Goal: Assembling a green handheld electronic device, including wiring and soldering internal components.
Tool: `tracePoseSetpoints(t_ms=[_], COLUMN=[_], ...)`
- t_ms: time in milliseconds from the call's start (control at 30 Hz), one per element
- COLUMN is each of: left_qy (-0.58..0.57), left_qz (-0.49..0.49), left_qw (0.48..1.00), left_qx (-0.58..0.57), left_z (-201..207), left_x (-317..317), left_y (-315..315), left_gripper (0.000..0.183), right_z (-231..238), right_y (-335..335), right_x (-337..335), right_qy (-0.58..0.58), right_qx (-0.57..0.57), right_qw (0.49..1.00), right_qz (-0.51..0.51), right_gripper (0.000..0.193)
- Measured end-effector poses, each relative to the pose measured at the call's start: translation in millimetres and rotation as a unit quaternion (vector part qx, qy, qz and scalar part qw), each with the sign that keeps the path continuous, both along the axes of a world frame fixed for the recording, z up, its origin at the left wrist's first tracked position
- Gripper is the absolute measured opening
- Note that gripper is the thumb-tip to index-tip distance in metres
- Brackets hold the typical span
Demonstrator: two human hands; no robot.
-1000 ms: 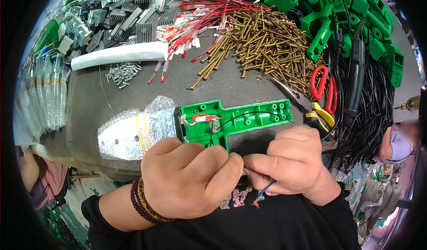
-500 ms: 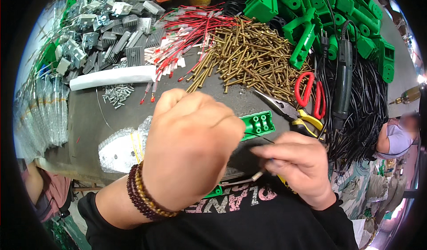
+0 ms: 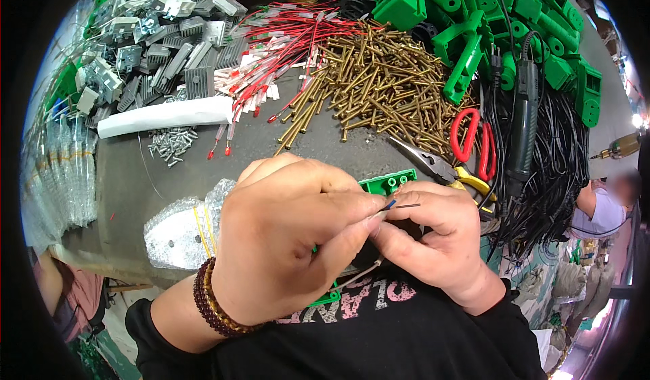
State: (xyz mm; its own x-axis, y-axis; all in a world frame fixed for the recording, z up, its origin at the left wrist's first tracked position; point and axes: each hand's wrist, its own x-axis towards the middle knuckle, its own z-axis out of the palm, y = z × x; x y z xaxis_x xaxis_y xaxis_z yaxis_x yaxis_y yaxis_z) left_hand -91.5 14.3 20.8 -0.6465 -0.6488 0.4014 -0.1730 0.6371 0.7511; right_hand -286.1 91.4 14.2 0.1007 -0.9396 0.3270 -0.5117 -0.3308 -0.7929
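Observation:
My left hand (image 3: 298,234), with a beaded bracelet at its wrist, is closed in a pinch on thin wires (image 3: 408,206). One is dark, one is blue, and a bare copper end shows beside them. My right hand (image 3: 433,234) is closed around the same wires, its fingertips meeting the left ones. Just beyond the hands lies an open green plastic housing (image 3: 399,178), partly covered by my left hand. Below them, close to my shirt, another green part (image 3: 325,300) shows, with a pale thin wire (image 3: 359,274) running above it.
Brass-coloured screws (image 3: 379,82), red-wired components (image 3: 298,35) and grey heatsinks (image 3: 200,82) are heaped behind. Pliers (image 3: 433,163), red-handled scissors (image 3: 464,136), a black soldering iron (image 3: 523,116) and black cables (image 3: 555,157) lie right. A bubble-wrapped piece (image 3: 179,234) sits left. Other people are at the edges.
My right hand has moved left and up to meet my left hand. My left hand has turned and lowered slightly, and the wire ends now show between the fingertips.

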Motion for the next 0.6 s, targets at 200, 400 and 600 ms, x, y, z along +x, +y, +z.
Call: tracePoseSetpoints(t_ms=[200, 400, 600], left_qy=[0.01, 0.001, -0.002], left_qz=[-0.002, 0.006, -0.014], left_qw=[1.0, 1.0, 1.0], left_qx=[-0.025, -0.013, -0.027], left_z=[-2.8, -6.3, -7.8], left_x=[0.2, 1.4, 0.7], left_y=[-1.5, -1.1, 0.1], left_gripper=[0.014, 0.006, 0.005], right_z=[2.4, 27.0, 29.0], right_y=[0.1, -2.1, -19.8], right_x=[7.4, -0.9, -15.0], right_qy=[0.033, 0.168, 0.266], right_qx=[-0.037, -0.118, -0.222], right_qw=[0.998, 0.978, 0.935], right_qz=[-0.024, -0.027, 0.076], right_gripper=[0.012, 0.019, 0.024])
